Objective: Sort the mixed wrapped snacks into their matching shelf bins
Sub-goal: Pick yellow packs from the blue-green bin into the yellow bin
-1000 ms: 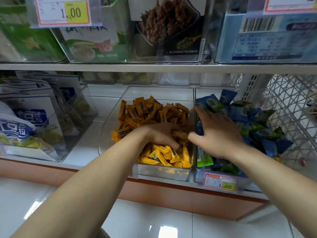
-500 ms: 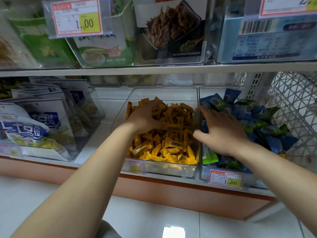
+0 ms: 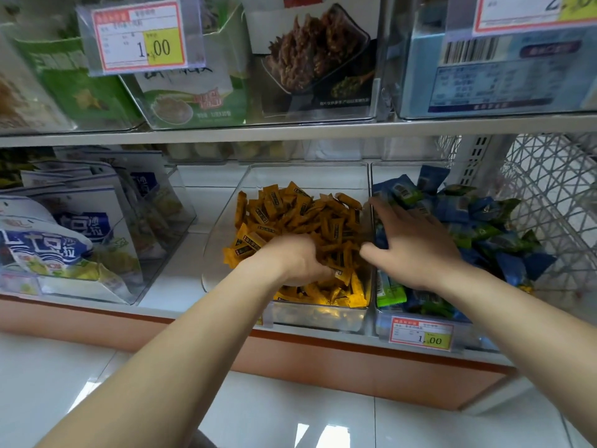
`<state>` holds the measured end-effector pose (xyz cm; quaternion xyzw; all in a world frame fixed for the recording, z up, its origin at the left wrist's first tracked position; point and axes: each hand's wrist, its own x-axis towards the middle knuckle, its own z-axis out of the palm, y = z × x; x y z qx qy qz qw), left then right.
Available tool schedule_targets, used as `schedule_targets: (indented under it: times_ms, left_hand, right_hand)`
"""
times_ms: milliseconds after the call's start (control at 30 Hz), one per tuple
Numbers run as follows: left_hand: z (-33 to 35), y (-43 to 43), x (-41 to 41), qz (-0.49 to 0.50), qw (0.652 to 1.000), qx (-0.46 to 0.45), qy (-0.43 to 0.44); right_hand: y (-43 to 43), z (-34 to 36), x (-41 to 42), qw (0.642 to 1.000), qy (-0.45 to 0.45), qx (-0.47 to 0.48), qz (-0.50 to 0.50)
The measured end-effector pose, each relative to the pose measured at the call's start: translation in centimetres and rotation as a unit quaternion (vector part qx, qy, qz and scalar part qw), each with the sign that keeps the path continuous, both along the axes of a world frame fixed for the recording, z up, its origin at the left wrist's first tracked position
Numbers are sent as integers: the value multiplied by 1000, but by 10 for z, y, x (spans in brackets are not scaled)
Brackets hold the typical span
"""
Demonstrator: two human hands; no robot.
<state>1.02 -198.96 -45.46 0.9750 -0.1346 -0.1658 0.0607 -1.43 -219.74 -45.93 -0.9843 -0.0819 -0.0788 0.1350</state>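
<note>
Presently: lower shelf (image 3: 168, 286), white, carries three clear bins side by side.

Left bin (image 3: 155, 253): large white-and-blue pouches (image 3: 64, 234), stood on edge.

Mid bin (image 3: 307, 176): heaped w/ yellow snacks (image 3: 290, 208), small wrapped pcs, dark label on each. Pile reaches approx. the rim at the back.

Right bin (image 3: 403, 171): blue and green snacks (image 3: 468, 221), mixed together, heaped above the rim. One green pc. stands against the front left corner. Wire basket (image 3: 549, 195) just beside this bin, to the right.

Left hand (image 3: 297, 263): palm down in the mid bin, front half. Fingers curl into the yellow pile and the tips are buried; cannot tell whether any pc. is held.

Right hand (image 3: 416, 244): palm down on the blue and green heap, left side of the right bin. Fingers straight and spread, nothing held. Thumb reaches over the divider toward the mid bin. Hands apart, not touching.

Price tag (image 3: 421, 333) on the right bin's front reads 1.00.
</note>
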Motion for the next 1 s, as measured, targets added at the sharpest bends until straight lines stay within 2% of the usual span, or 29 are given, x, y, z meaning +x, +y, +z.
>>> schedule_targets:
  times_ms: [133, 367, 533, 667, 800, 1000]
  left_hand:
    - [-15, -16, 0, 40, 996, 81, 2]
    - [-33, -15, 16, 65, 995, -18, 74]
    - [-44, -18, 24, 88, 992, -25, 88]
    - [-50, -16, 27, 129, 990, -22, 56]
    - [-41, -3, 31, 99, 994, 36, -42]
    - [-46, 0, 34, 110, 990, -19, 83]
  right_hand:
    - [0, 0, 0, 1000, 2, -5, 2]
    - [-3, 0, -1, 1000, 8, -5, 11]
    - [-3, 0, -2, 1000, 5, -1, 14]
    - [-4, -1, -3, 1000, 4, -8, 14]
    - [-4, -2, -2, 1000, -2, -8, 18]
    - [-3, -4, 0, 1000, -6, 2, 15]
